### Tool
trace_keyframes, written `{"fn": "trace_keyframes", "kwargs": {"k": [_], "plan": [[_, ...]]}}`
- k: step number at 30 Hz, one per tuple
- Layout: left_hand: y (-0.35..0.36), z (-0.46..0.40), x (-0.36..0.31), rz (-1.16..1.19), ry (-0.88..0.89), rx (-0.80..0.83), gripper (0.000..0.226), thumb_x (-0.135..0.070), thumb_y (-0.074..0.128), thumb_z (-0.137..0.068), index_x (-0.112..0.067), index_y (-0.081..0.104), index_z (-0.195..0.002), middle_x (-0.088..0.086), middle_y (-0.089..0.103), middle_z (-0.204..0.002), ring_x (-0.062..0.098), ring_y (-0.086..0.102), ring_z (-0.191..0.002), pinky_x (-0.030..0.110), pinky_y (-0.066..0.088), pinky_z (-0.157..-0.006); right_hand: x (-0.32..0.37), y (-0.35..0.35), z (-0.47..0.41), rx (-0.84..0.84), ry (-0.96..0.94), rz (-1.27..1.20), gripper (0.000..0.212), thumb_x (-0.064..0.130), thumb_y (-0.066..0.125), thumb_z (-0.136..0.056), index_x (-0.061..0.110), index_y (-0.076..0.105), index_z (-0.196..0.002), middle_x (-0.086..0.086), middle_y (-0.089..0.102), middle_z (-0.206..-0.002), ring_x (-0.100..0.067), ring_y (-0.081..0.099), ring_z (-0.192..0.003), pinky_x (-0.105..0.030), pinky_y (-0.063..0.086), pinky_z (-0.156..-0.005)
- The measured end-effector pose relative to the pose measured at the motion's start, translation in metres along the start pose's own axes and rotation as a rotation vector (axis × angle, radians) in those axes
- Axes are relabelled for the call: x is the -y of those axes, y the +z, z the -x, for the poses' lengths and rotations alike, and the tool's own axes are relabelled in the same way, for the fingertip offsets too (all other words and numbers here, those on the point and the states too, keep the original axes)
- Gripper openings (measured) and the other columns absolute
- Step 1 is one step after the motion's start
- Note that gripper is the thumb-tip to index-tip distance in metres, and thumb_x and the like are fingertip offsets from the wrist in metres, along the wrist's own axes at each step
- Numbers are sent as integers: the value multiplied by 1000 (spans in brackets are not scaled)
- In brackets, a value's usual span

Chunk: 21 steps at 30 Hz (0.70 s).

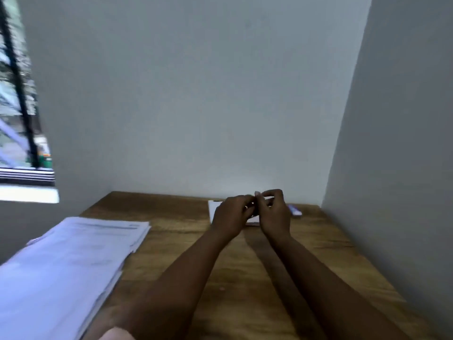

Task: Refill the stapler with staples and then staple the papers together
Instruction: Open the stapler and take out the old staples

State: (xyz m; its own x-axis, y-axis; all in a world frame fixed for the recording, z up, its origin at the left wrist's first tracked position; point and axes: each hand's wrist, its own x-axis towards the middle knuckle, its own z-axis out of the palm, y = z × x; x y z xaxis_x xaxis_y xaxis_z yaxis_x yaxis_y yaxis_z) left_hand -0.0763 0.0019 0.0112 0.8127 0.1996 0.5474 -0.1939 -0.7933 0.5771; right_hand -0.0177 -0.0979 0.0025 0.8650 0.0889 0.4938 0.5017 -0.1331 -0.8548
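Both forearms run up from the bottom edge of the frame across the wooden desk [245, 278], meeting just right of centre near the far wall, where the left hand [231, 213] and right hand [274, 212] are brought together with fingertips touching. They seem to be pinching some small thing between them — too small and blurred to name, though a strip of staples or the stapler's loading part would fit the task; I cannot tell which, nor how firmly either hand is closed on it. Holding it up off the desk with both hands likely gives the fine control such a fiddly piece needs. Under and behind the hands lies a small white sheet or box [213, 207], partly hidden, and just to the right of the right hand a pale purple object [294, 210] rests on the desk — possibly the stapler or a part of it, but the blur leaves that open. The papers [71, 261] wait in a loose, slightly fanned stack at the lower left of the frame, well apart from the hands, which suggests the refill is the step under way and the stapling is not yet begun
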Motion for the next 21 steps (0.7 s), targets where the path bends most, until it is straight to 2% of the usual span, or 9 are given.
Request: {"fn": "trace_keyframes", "kwargs": {"k": [3, 6, 8, 11, 13, 14, 15, 18, 21], "plan": [[-33, 31, 12, -15, -55, -63, 21, -31, 54, -97, -22, 69, -107, -2, 75, -97, 17, 70, -86, 37, 53, -75, 22, 17, 31, 119, 42, -128, 33, 43, 58, -93, 11, 61, -86, -4, 69, -78, -18, 65, -78, -34, 49, -73], [-53, 54, 24, 33, -86, -70, 23, -27, 55, -98, -17, 69, -114, 7, 75, -98, 25, 71, -89, 39, 52, -76, 34, 25, 54, 228, 38, -115, 19, 27, 62, -93, 9, 67, -91, -7, 71, -86, -25, 67, -86, -45, 54, -81], [-60, 65, 31, 70, -55, -75, 21, -23, 56, -98, -14, 70, -110, 10, 74, -93, 27, 70, -85, 39, 51, -75, 43, 23, 65, 260, 37, -117, 15, 17, 65, -90, 5, 70, -97, -11, 72, -92, -25, 67, -86, -48, 55, -84], [-59, 79, 30, 166, -14, -108, 17, -20, 54, -100, -18, 67, -110, 0, 69, -98, 16, 66, -90, 30, 51, -77, 54, 18, 77, 285, 43, -118, 16, 12, 67, -89, 1, 70, -99, -15, 72, -92, -24, 65, -77, -47, 55, -81], [-54, 88, 25, 257, 50, -159, 19, -14, 51, -100, -26, 63, -108, -14, 63, -100, -1, 61, -93, 10, 44, -78, 58, 13, 82, 313, 34, -120, 13, 7, 67, -88, 1, 70, -100, -15, 71, -93, -23, 65, -77, -45, 55, -81], [-51, 91, 23, 289, 72, -181, 21, -12, 50, -100, -29, 62, -106, -16, 61, -100, -5, 60, -94, 6, 42, -78, 59, 11, 83, 327, 26, -120, 13, 4, 66, -87, 2, 69, -100, -16, 71, -94, -23, 65, -77, -43, 56, -80], [-49, 93, 23, 318, 71, -188, 21, -11, 49, -101, -28, 61, -105, -14, 61, -101, -5, 60, -95, 9, 43, -80, 60, 9, 84, 336, 19, -114, 13, 3, 66, -87, 2, 69, -100, -17, 71, -95, -23, 65, -77, -42, 56, -80], [-43, 92, 21, 333, 29, -186, 16, -17, 46, -103, -19, 62, -106, -2, 61, -103, 10, 61, -96, 32, 51, -82, 61, 5, 83, 329, -3, -96, 12, 3, 65, -87, 2, 70, -98, -16, 72, -95, -28, 68, -81, -45, 56, -83], [-40, 89, 17, 199, 4, -202, 17, -25, 45, -103, -18, 60, -109, -2, 61, -105, 15, 60, -94, 39, 49, -78, 62, 3, 82, 278, 13, -92, 11, 7, 65, -85, 3, 70, -94, -15, 73, -91, -34, 67, -91, -49, 55, -84]]}}
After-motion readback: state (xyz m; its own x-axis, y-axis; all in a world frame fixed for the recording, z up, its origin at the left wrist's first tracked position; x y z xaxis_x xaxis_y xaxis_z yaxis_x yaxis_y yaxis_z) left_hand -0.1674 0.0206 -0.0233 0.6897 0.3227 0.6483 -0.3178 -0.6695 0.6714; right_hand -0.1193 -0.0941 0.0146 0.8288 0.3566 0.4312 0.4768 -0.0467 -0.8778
